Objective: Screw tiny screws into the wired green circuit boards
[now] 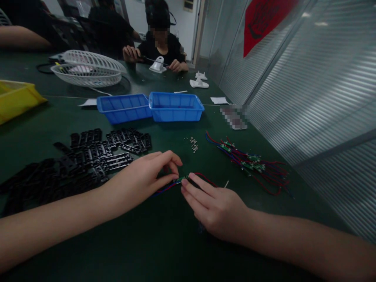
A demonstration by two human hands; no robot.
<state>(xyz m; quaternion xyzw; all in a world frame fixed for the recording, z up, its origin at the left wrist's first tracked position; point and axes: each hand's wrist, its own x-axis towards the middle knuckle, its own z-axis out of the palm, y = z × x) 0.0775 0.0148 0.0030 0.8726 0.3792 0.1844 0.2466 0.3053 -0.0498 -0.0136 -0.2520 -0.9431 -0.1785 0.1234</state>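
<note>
Left hand (147,176) and right hand (214,207) pinch a wired board (179,180) mid-table.

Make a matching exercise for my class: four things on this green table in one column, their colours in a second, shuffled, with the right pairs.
Things:
1. pile of plastic parts
2. two bins
3. fan grille
4. tray at the left edge

Colours:
A. white
B. yellow
C. black
D. blue

Pairs: 1-C, 2-D, 3-A, 4-B
</note>
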